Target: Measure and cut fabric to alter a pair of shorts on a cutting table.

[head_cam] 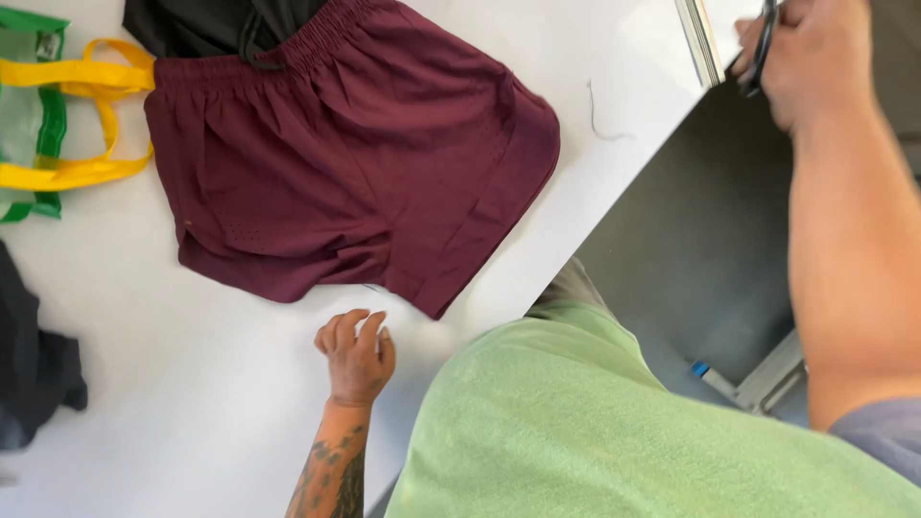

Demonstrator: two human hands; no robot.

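A pair of maroon shorts (pixel 345 153) is spread flat on the white table (pixel 173 384), occupying the area from the centre towards twelve o'clock of the view. The elastic waistband is turned towards eleven o'clock, and the leg openings towards six and four o'clock. A dark garment (pixel 206 24) is laid at the waistband, at about eleven o'clock, partly covered by the shorts.

The left hand (pixel 357 353) is seen at six o'clock, resting on the table just below the hem of the shorts. Its fingers are curled loosely inward and nothing is held in it; the hem is near the fingertips, but contact cannot be told. A tattooed forearm is seen leading down from it to the lower edge.

The right hand (pixel 815 53) is raised at one o'clock, well apart from the shorts, beyond the table's edge. It is clenched around a thin dark object (pixel 765 43), whose kind cannot be told.

A green bag with yellow handles (pixel 58 115) is placed at ten o'clock, just beside the shorts. Another dark cloth (pixel 34 374) is seen at eight o'clock by the left edge. A loose thread (pixel 600 120) is lying on the table at one o'clock, between the shorts and the table's corner. A green shirt (pixel 595 432) fills the lower area at five o'clock.
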